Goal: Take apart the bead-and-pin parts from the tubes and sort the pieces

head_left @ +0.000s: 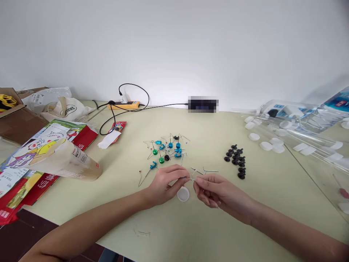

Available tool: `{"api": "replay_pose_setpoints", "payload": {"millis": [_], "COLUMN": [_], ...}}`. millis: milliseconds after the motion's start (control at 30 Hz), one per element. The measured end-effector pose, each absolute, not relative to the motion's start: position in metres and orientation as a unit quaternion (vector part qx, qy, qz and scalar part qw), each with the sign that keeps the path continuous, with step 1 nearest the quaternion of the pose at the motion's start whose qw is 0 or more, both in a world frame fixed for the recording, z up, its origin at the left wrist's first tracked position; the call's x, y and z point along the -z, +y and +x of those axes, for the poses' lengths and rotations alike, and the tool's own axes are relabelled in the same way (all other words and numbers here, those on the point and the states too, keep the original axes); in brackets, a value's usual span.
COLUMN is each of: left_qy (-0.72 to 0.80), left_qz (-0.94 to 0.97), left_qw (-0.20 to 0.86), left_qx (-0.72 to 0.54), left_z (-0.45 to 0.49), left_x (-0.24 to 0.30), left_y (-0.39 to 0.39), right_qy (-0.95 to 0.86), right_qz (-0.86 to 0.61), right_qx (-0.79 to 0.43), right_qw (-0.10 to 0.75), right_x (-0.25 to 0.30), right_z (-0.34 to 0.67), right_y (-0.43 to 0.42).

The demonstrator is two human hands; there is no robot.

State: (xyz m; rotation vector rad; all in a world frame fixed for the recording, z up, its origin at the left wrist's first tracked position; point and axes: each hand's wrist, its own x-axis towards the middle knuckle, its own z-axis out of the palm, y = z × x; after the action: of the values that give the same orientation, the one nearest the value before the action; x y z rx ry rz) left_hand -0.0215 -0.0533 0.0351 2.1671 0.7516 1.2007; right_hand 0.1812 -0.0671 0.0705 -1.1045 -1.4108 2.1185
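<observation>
Between my two hands runs a thin metal rod (191, 179), with a small coloured part near its left end. The fingertips of my left hand (167, 183) pinch that left end; most of the part is hidden by the fingers. My right hand (215, 189) is closed, thumb and forefinger gripping the rod's right end. A round white cap (183, 194) lies on the table just below the gap between the hands. Beyond my right fingers rests an L-shaped hex key (210, 170). Small blue metal fittings (178, 153) and green knobs (161, 160) with bent wires lie beyond my left hand.
Several black stemmed plugs (236, 160) are grouped to the right. White caps (266, 146) and clear plastic packaging (313, 140) cover the right side. Leftward, a drink cup (84, 165) lies tilted on red bags (81, 140). A power strip (124, 105) with cables sits by the wall.
</observation>
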Motion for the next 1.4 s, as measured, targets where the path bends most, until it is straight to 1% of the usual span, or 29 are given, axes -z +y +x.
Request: {"api": "replay_pose_setpoints", "payload": {"millis": [33,67,100,167,233,267,300,367,467,567,633,733,867,967,1100,1233,1300,1400], "left_qy": [0.285,0.297,0.310,0.330,0.340,0.341,0.340,0.330,0.299,0.235,0.198,0.180,0.180,0.202,0.300,0.366,0.382,0.417], "left_qz": [0.802,0.793,0.780,0.754,0.739,0.736,0.734,0.735,0.772,0.842,0.867,0.877,0.881,0.871,0.839,0.829,0.838,0.860], "left_qw": [0.280,0.301,0.330,0.388,0.421,0.427,0.431,0.440,0.423,0.392,0.394,0.399,0.394,0.397,0.391,0.362,0.331,0.238], "left_qx": [-0.444,-0.439,-0.432,-0.414,-0.401,-0.399,-0.399,-0.396,-0.369,-0.286,-0.233,-0.199,-0.192,-0.208,-0.232,-0.219,-0.206,-0.174], "left_z": [-0.021,-0.020,-0.020,-0.018,-0.017,-0.017,-0.018,-0.021,-0.028,-0.035,-0.038,-0.040,-0.041,-0.041,-0.038,-0.033,-0.031,-0.030], "left_x": [-0.035,-0.034,-0.034,-0.035,-0.036,-0.037,-0.038,-0.041,-0.047,-0.050,-0.050,-0.048,-0.045,-0.047,-0.049,-0.047,-0.043,-0.035], "left_y": [-0.054,-0.055,-0.056,-0.058,-0.058,-0.058,-0.056,-0.052,-0.044,-0.036,-0.032,-0.029,-0.028,-0.027,-0.028,-0.032,-0.033,-0.035], "right_qy": [-0.546,-0.614,-0.693,-0.830,-0.894,-0.906,-0.911,-0.913,-0.905,-0.883,-0.859,-0.820,-0.785,-0.774,-0.768,-0.761,-0.746,-0.720], "right_qz": [-0.403,-0.419,-0.431,-0.419,-0.362,-0.332,-0.309,-0.289,-0.298,-0.332,-0.364,-0.415,-0.458,-0.468,-0.473,-0.485,-0.498,-0.511], "right_qx": [-0.709,-0.637,-0.535,-0.271,-0.040,0.035,0.083,0.126,0.092,-0.015,-0.087,-0.165,-0.218,-0.245,-0.270,-0.290,-0.312,-0.335], "right_qw": [0.191,0.203,0.219,0.250,0.261,0.261,0.258,0.259,0.288,0.332,0.350,0.358,0.356,0.349,0.336,0.320,0.313,0.328], "right_x": [-0.069,-0.068,-0.066,-0.062,-0.060,-0.060,-0.060,-0.060,-0.053,-0.038,-0.029,-0.023,-0.029,-0.033,-0.034,-0.033,-0.033,-0.033], "right_z": [0.181,0.181,0.182,0.185,0.190,0.193,0.195,0.200,0.205,0.208,0.208,0.207,0.205,0.204,0.204,0.203,0.202,0.201], "right_y": [-0.068,-0.068,-0.069,-0.071,-0.071,-0.071,-0.070,-0.067,-0.061,-0.055,-0.050,-0.045,-0.042,-0.042,-0.041,-0.044,-0.045,-0.045]}}
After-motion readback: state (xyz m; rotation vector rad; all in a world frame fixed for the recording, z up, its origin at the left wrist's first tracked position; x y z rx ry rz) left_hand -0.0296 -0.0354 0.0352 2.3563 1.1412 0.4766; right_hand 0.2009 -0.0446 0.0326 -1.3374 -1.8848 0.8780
